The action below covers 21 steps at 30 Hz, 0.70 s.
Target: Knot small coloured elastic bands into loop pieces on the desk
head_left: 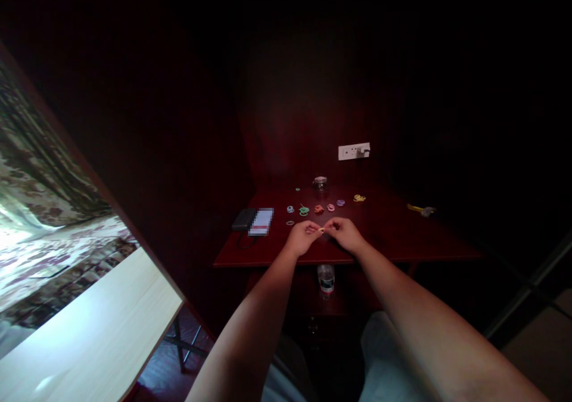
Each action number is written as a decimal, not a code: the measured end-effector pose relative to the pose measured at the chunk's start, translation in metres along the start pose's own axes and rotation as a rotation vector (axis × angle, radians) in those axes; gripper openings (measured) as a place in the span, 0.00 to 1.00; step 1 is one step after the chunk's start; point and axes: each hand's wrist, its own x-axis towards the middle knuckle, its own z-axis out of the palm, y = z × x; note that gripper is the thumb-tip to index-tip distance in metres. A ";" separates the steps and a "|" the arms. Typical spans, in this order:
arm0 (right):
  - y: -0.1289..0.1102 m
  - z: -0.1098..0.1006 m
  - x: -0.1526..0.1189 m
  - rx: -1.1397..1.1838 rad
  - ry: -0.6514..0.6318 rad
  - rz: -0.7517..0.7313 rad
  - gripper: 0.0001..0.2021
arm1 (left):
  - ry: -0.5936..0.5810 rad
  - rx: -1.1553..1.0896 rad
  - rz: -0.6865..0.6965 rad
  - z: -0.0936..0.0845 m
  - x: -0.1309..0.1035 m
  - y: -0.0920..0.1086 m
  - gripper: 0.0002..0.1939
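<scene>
My left hand [302, 237] and my right hand [345, 233] meet above the front part of the dark red desk [384, 229]. Between their pinched fingertips is a small yellow rubber band [322, 229]. Just beyond the hands, small heaps of rubber bands lie in a row: blue [290, 209], green [304, 210], red [319, 209], pink [330, 208], purple [340, 202] and yellow [359, 198]. A single pale band [290, 223] rests left of my left hand, and a small greenish ring [297, 189] lies farther back.
A clear jar [320, 183] stands at the back. On the left are a black case [243, 219] and a blurred-out card or phone [261, 221]; a yellow-handled tool [421, 210] lies on the right. Below the desk edge stands a plastic bottle [326, 280]. A socket panel [354, 151] is on the wall.
</scene>
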 end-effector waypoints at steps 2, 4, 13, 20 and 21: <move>0.000 0.001 0.000 0.029 0.009 0.016 0.10 | -0.001 -0.017 0.001 0.000 0.000 0.000 0.11; 0.001 0.002 0.000 0.062 0.007 0.037 0.10 | 0.002 -0.033 -0.002 0.001 0.000 0.000 0.11; 0.003 0.002 0.000 0.101 -0.015 0.016 0.09 | 0.017 -0.062 -0.022 0.001 -0.001 0.005 0.08; 0.003 0.001 0.001 0.053 0.000 -0.040 0.07 | 0.011 -0.057 -0.042 0.002 -0.001 0.005 0.09; 0.003 0.001 0.001 0.045 0.002 -0.047 0.07 | 0.006 -0.055 -0.047 0.001 -0.001 0.005 0.10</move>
